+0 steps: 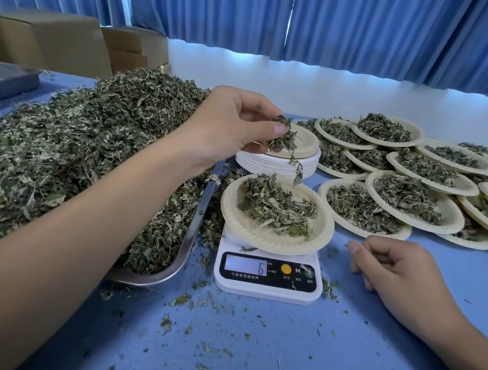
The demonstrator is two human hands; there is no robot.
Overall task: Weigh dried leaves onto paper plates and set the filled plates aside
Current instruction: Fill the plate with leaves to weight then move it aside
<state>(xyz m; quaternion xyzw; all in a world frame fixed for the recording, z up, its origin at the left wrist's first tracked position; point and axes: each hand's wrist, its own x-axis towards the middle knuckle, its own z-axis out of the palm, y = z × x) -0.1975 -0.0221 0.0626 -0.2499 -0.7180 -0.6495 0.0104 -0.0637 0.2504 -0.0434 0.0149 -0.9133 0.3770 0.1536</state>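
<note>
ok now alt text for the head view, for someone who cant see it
A left hand pinches dried leaves above a paper plate of leaves on a kitchen scale reading 6. The right hand rests loosely curled on the blue table beside the scale. A steel tray heaped with leaves sits to the left, filled plates to the right.

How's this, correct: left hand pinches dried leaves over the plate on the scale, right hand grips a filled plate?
No: left hand pinches dried green leaves over the round paper plate on the white scale; right hand grips nothing, resting on the blue table, per the head view.
</note>
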